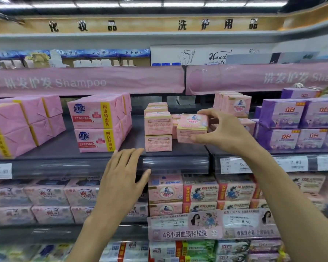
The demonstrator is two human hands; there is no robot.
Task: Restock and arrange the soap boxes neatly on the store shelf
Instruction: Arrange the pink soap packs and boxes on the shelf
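My right hand (pixel 222 132) grips a small pink soap box (pixel 191 127) by its right end, thumb below and fingers on top, just above the dark shelf board (pixel 80 148). To its left stands a stack of two matching pink soap boxes (pixel 158 131), with more of them behind. Further pink boxes (pixel 235 104) stand behind my right hand. My left hand (pixel 124 176) is open, its straight fingers resting on the shelf's front edge (pixel 174 164) below the stack.
Large pink multi-pack soap bundles (pixel 99 122) fill the shelf's left side, and purple soap boxes (pixel 299 123) its right. A pink Shampoo banner (pixel 83 82) hangs above. Lower shelves hold pink soap packs (pixel 199 193) and price tags (pixel 292 163).
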